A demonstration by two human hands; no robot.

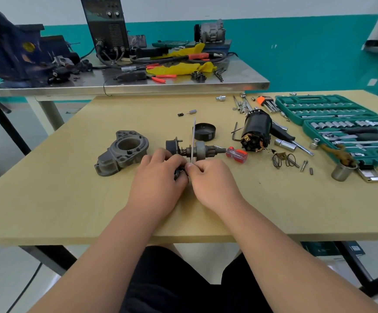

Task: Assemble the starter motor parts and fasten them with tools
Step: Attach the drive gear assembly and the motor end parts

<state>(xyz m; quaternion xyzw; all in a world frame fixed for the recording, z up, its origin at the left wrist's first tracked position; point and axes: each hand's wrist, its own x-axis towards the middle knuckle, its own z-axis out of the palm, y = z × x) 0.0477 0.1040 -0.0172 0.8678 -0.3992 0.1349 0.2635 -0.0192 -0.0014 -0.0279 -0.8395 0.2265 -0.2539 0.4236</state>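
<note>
My left hand (158,177) and my right hand (210,179) meet at the middle of the wooden table (70,199), both pinched on a small dark part (180,173) that is mostly hidden between the fingers. Just behind them lies the drive shaft assembly (194,150) with its pinion gear and a thin metal plate standing on edge. The grey aluminium nose housing (122,151) lies to the left. A black end cap (205,131) sits behind, and the black motor body (255,129) with copper brushes lies to the right.
A red-handled screwdriver (236,154) lies right of the shaft. Loose springs, bolts and sockets (283,160) are scattered beyond it. An open green socket set (341,127) fills the right side. A steel bench (138,84) with a vise, welder and cables stands behind.
</note>
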